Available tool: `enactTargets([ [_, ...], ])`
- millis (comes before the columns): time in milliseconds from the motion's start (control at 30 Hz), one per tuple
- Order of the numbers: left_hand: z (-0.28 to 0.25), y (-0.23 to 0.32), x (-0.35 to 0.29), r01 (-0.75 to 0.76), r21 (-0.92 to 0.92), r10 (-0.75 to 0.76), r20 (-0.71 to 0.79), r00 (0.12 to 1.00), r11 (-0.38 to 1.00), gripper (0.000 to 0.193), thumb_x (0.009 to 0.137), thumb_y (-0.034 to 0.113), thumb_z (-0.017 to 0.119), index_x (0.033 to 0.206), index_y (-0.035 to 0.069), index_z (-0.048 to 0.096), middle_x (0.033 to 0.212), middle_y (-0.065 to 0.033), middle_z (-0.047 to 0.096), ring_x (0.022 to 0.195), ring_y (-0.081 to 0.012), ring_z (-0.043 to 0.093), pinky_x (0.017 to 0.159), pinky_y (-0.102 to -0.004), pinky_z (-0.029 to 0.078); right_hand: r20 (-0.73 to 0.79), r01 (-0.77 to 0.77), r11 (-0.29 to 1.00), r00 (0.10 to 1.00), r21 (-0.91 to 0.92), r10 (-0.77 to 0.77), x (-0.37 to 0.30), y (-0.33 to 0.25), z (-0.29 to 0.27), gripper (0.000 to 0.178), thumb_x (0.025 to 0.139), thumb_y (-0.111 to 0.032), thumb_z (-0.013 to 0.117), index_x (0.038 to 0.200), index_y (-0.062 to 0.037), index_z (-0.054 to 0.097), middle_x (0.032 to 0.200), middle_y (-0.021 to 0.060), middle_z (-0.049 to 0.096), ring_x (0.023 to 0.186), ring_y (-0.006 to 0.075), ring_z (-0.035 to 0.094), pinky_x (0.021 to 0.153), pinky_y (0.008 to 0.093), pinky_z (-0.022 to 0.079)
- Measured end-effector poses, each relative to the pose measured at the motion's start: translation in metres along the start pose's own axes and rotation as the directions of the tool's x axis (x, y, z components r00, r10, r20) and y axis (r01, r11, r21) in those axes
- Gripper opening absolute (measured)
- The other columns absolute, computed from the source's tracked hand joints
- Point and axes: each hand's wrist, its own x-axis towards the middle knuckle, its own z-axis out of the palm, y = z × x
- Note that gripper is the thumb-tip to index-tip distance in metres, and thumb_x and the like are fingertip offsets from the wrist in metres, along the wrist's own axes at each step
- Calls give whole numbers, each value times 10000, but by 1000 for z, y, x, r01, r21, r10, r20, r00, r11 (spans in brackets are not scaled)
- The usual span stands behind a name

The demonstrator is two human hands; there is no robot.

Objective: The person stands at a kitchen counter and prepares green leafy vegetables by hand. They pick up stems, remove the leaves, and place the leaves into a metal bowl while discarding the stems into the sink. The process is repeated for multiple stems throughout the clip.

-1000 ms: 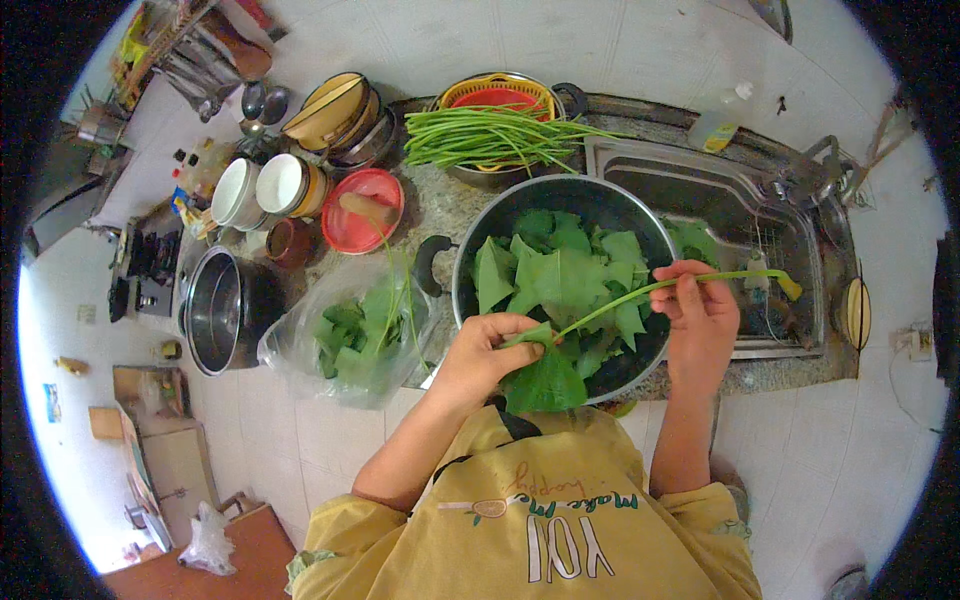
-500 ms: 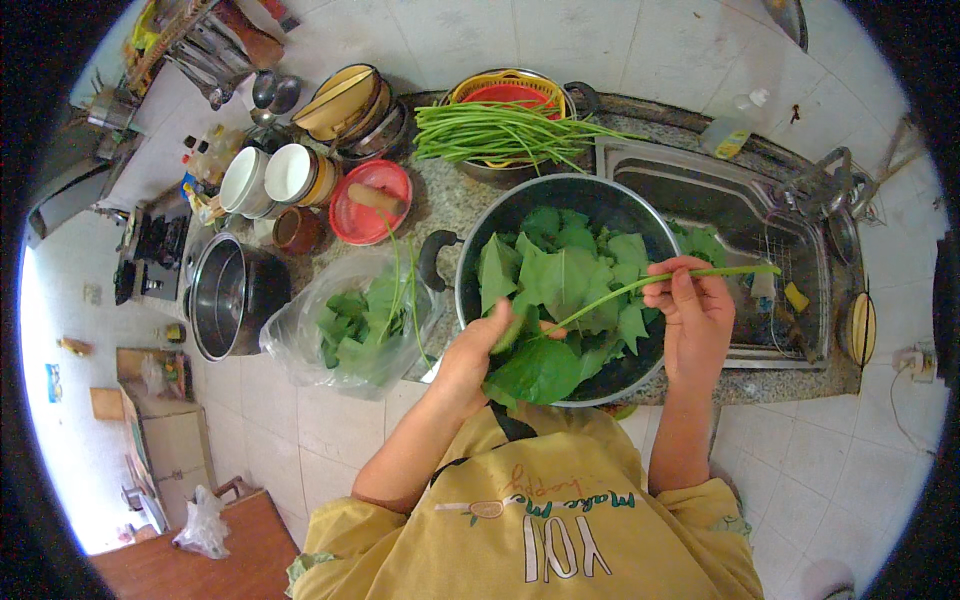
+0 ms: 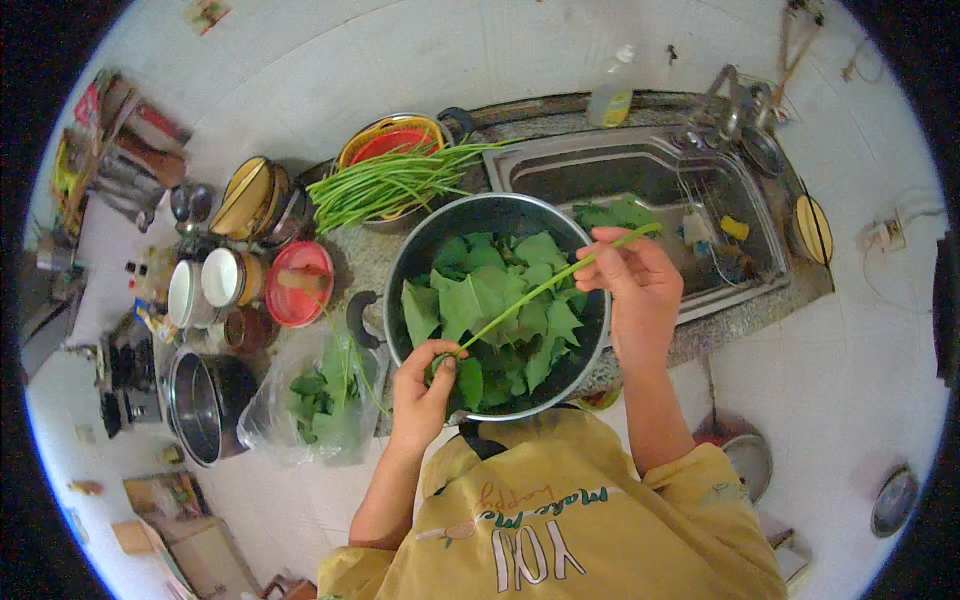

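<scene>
My left hand (image 3: pixel 422 392) pinches the lower end of a long green stem (image 3: pixel 530 295) at the near left rim of a big dark pot (image 3: pixel 520 203). Close by the thumb is a green leaf (image 3: pixel 469 382); how it joins the stem is hard to tell. The stem slants up to the right across the pot. Near its far end the fingers of my right hand (image 3: pixel 635 295) are closed around it, above the pot's right rim, and the tip sticks out past them. Broad green leaves (image 3: pixel 490 300) fill much of the pot.
Stripped green stems (image 3: pixel 390 185) lie across a basket-topped pot behind. To the right is a metal sink (image 3: pixel 640 170) with leaves in it. On the left stand a clear bag (image 3: pixel 262 405) of leaves, a red dish (image 3: pixel 298 312), bowls (image 3: pixel 222 276) and an uncovered pot (image 3: pixel 215 385).
My head view has turned, so the counter appears shifted left. My left hand has moved from around the large leaf to a pinch on the stem's lower end. The right hand keeps its hold.
</scene>
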Motion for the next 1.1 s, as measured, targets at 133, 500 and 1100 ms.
enactTargets([
  [133,1,-2,3,0,-66,0,8,1000,998,112,822,28,461,878,8,556,817,-32,590,768,-91,500,700,-209,388,10,-22,1000,1000,20,21,-6,0,-1,124,787,-15,569,904,26,581,748,100,613,604,136,597,560,241,513],
  [500,10,-10,15,-95,49,97,-32,995,994,124,825,34,422,809,6,541,762,-25,531,733,-98,481,676,-212,380,-114,20,993,993,-117,-33,-10,-4,-24,104,784,-44,577,860,27,589,716,100,625,579,129,604,553,231,508],
  [1100,40,-61,97,-258,691,155,210,966,675,752,584,44,713,1240,256,414,1360,-201,208,1170,-394,344,937,-414,354,-264,78,984,957,-162,-119,8,-5,-74,120,820,-75,550,901,8,577,757,92,620,583,126,585,548,240,502],
])
